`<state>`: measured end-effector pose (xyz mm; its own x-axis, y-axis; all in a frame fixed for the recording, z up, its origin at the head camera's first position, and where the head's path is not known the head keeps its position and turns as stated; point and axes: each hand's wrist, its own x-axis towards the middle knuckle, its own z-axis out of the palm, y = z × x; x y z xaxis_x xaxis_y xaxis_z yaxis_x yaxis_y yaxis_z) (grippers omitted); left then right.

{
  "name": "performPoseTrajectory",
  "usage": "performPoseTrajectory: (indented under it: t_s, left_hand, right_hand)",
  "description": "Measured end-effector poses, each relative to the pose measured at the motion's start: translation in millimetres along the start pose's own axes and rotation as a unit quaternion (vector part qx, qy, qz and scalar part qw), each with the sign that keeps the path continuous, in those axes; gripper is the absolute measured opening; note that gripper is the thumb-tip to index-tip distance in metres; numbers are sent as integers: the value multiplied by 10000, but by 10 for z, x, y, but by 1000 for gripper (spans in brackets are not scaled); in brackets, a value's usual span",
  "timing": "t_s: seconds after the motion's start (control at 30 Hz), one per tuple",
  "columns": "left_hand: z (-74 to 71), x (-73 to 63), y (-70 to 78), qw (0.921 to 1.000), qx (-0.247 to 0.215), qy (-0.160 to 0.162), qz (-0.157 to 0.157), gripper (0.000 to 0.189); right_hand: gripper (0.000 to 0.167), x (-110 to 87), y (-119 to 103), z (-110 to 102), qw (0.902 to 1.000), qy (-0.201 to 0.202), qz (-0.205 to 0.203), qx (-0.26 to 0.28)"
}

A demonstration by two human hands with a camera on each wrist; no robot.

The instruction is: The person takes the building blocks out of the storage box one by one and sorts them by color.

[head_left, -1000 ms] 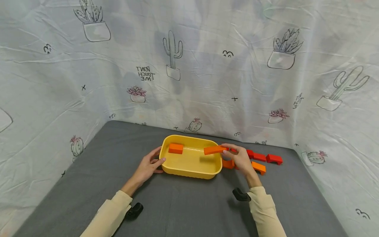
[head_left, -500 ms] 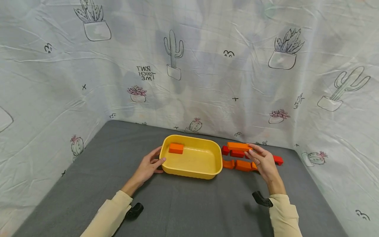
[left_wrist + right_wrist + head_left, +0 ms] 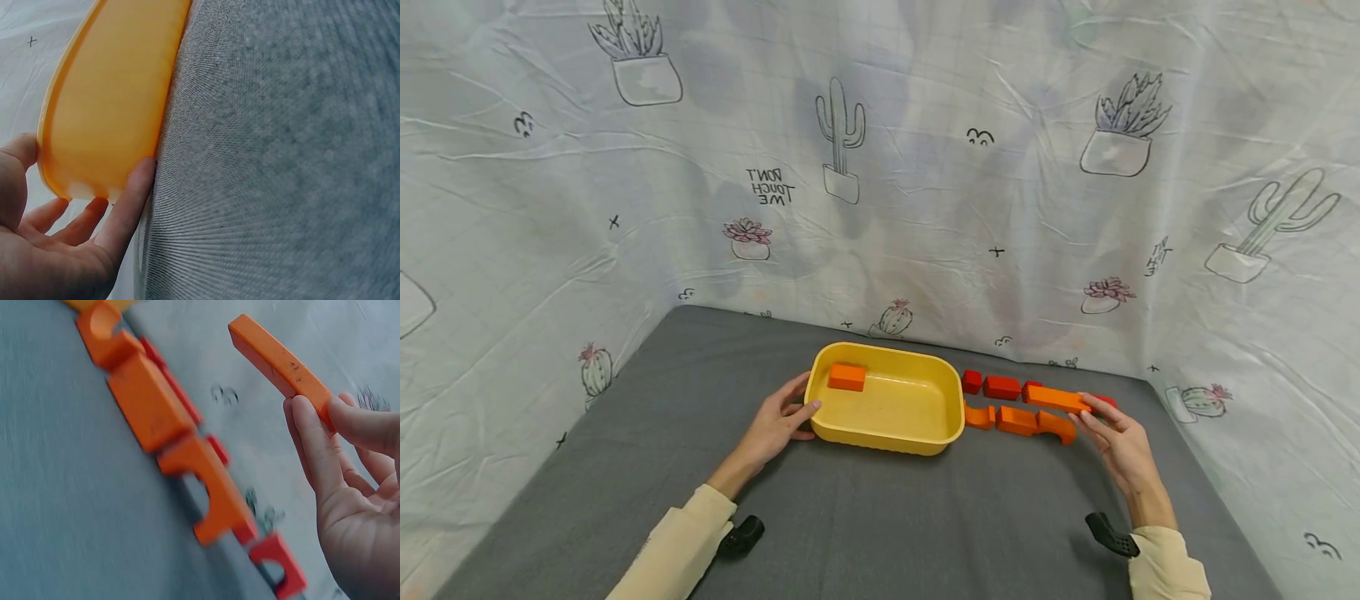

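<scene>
In the head view my left hand (image 3: pixel 780 418) grips the left end of a yellow plastic bin (image 3: pixel 880 442), thumb over its rim and fingers along the outer wall. The left wrist view shows those fingertips against the bin's wall (image 3: pixel 106 119). One orange block (image 3: pixel 847 377) lies inside at the bin's left end. My right hand (image 3: pixel 1123 450) pinches one end of a long orange block (image 3: pixel 1054 397) between thumb and fingers. In the right wrist view this long block (image 3: pixel 281 362) points away from the fingertips, raised above the other blocks.
Right of the bin, a row of orange blocks holds a curved piece (image 3: pixel 979 417), a rectangular block (image 3: pixel 1017 421) and an arched block (image 3: pixel 1057 427). Behind it runs a row of red blocks (image 3: pixel 1002 387), partly covered by the held block. A cactus-print curtain (image 3: pixel 925 208) hangs behind the grey table (image 3: pixel 880 525).
My right hand has carried the long orange block from over the bin's right end rightward, to above the rows of blocks. The left hand and the bin stay put.
</scene>
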<state>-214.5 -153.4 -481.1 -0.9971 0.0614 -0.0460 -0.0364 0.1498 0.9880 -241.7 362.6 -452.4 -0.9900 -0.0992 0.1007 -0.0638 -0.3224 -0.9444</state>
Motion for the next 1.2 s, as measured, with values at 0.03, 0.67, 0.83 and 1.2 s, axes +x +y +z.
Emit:
performPoseTrajectory:
  t_s: [0.03,0.67,0.83,1.2]
  left_hand:
    - [3,-1,-1,10000,-2,-1,-1,61]
    - [6,-2,-4,10000,-17,14,-25,61]
    - [-2,0,-5,10000,-44,13,-11,61]
    - [-8,2,6,10000,-51,-25,-61,62]
  right_hand:
    - [35,-25,-5,-59,9999,96,37,-22]
    - [62,-273,90,-874,9822,1594,896,-427]
    - [42,-288,117,-931,9788,1692,1058,-463]
    - [29,-279,113,-969,9661,1548,1366,-1552]
